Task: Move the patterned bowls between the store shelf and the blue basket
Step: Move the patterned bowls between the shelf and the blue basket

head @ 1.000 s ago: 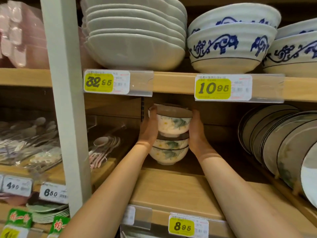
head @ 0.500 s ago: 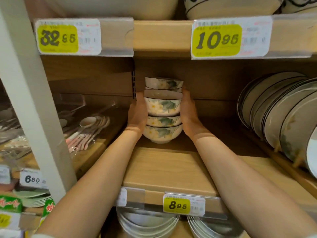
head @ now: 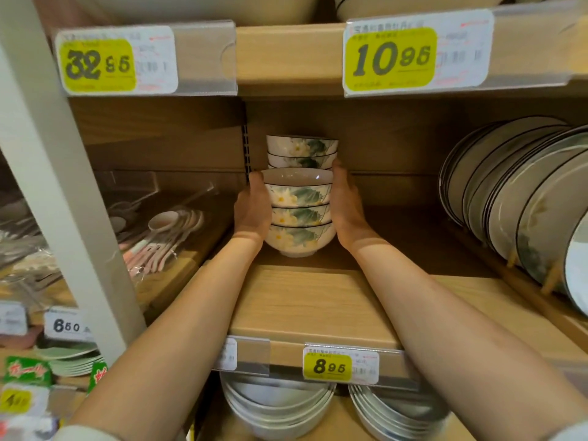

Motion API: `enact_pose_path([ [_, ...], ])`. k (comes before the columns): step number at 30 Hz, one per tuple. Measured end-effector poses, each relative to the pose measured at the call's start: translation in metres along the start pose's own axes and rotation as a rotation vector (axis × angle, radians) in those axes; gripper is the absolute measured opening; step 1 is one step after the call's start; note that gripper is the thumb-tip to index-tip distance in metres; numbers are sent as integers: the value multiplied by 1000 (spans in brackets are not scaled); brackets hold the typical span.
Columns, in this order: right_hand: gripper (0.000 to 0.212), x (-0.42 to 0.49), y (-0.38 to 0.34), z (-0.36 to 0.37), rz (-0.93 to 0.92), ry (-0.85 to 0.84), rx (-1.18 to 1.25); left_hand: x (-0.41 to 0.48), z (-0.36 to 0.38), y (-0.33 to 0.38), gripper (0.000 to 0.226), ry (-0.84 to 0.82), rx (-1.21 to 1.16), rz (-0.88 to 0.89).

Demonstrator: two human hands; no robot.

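Bowl stack (head: 299, 218) clasped between left hand (head: 253, 211) and right hand (head: 346, 211)

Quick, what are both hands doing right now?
Left hand: grips the left side of the stack of flower bowls.
Right hand: grips the same stack's right side.

Three nested floral bowls (head: 299, 218) upright before rear stack (head: 302, 151)

Wooden shelf (head: 311, 300), yellow price tags (head: 390, 60), white upright post (head: 63, 192), warm light.
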State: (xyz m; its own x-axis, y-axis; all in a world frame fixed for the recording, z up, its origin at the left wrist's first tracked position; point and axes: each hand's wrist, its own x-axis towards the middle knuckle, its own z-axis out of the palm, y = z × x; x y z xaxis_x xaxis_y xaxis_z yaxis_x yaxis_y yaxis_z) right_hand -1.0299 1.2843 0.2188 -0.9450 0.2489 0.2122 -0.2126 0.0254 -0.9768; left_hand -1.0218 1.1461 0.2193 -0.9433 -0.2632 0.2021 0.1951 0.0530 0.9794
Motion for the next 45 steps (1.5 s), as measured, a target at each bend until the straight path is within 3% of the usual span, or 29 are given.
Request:
enact_pose_path([
  [4, 62, 1, 1, 1, -23, 37, -14, 0, 2, -1, 37, 64, 72, 60],
  [14, 56, -1, 6, 5, -67, 115, 7, 0, 7, -5, 27, 105, 15, 60],
  [31, 51, -10, 8, 5, -68, 135, 9, 2, 6, -10, 54, 93, -19, 90],
  [41, 48, -12, 6, 4, -80, 100, 22, -1, 6, -11, 44, 75, -31, 145],
  [45, 48, -14, 5, 4, -72, 107, 18, -3, 7, -11, 54, 87, -50, 122],
])
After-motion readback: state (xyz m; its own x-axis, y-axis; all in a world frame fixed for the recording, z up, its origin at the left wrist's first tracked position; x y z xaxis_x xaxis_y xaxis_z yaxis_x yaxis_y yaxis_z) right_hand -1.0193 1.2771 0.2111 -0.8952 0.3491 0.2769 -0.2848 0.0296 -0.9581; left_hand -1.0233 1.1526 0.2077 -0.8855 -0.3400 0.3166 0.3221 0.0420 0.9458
